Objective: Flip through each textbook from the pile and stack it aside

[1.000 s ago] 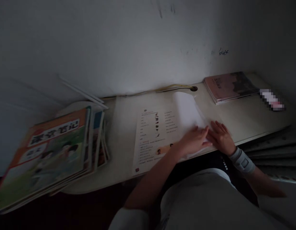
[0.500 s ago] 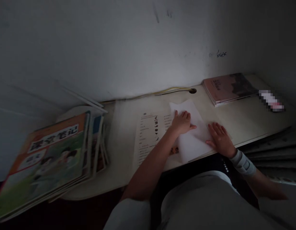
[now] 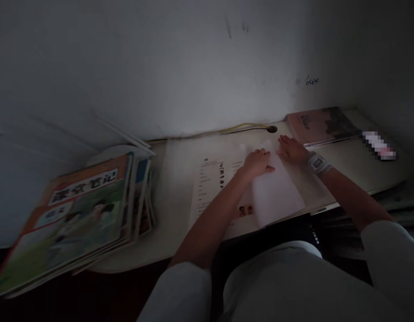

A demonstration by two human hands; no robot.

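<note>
A sheet of plain white paper (image 3: 277, 199) with a slanting edge lies over part of a printed page (image 3: 207, 181) on the desk. My left hand (image 3: 258, 162) presses down on the upper part of the sheet, thumb apart from the slightly bent fingers. At the sheet's upper right edge, my right hand (image 3: 292, 150) rests palm down with its fingers stretched out, and a watch (image 3: 318, 163) is on that wrist. Printed text and small pictures show on the page left of the sheet; my left forearm hides some of it.
A pile of books (image 3: 82, 214) stands at the desk's left end. Pink-covered books (image 3: 323, 124) lie at the back right, beside a blurred-out phone-like object (image 3: 379, 145). A yellow cable (image 3: 243, 126) runs along the wall into a desk hole (image 3: 272, 129).
My right hand has moved up and away from me, from the sheet's lower right side to its upper right edge. My left hand stays on the paper, fingers slightly more bent.
</note>
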